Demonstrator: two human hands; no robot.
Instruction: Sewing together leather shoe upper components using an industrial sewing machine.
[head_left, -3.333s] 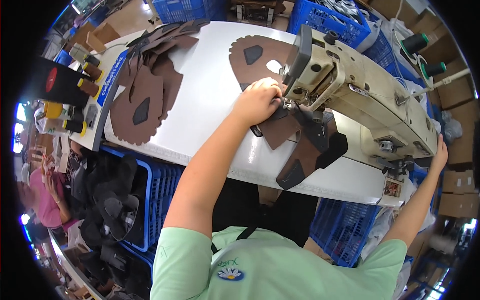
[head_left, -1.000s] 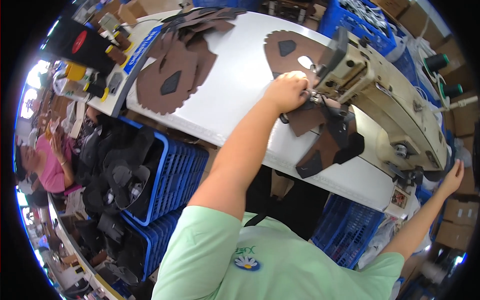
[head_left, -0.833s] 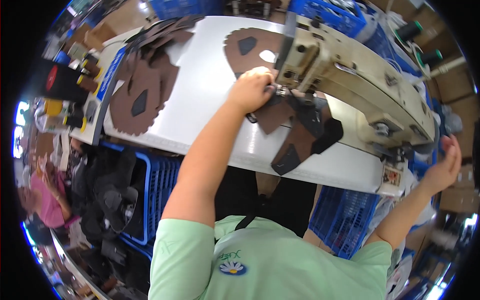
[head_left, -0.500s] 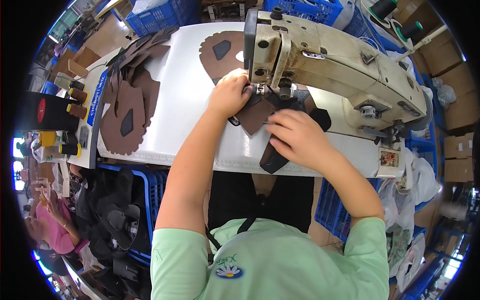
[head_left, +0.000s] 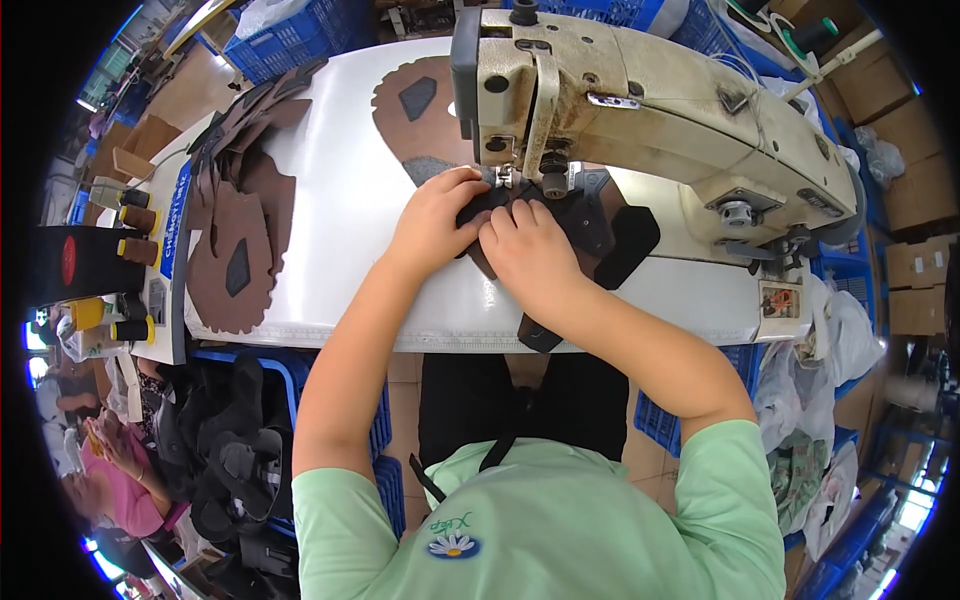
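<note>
Beneath the head of a cream sewing machine (head_left: 640,110), by its presser foot (head_left: 505,177), lies a dark shoe-upper piece (head_left: 590,222) in black and brown. My left hand (head_left: 435,220) grips its left edge, thumb and fingers closed on the material. Close beside it, my right hand (head_left: 525,255) presses the same piece with its fingers together; the fingertips nearly meet the left hand's thumb. The hands cover much of the piece, and a dark flap (head_left: 538,335) of it shows under my right wrist. Behind my left hand lies a brown panel (head_left: 405,115) with black patches.
A pile of brown panels (head_left: 240,200) lies on the white table (head_left: 335,200) at left. Thread spools (head_left: 135,250) stand beyond it. A blue crate (head_left: 290,370) of black shoe parts is below left. Plastic bags (head_left: 850,335) hang at right. A person in pink (head_left: 125,490) sits far left.
My right hand has moved left and forward, up beside the left hand, and now presses on the piece. The left hand has turned its thumb in toward it. The view has shifted slightly.
</note>
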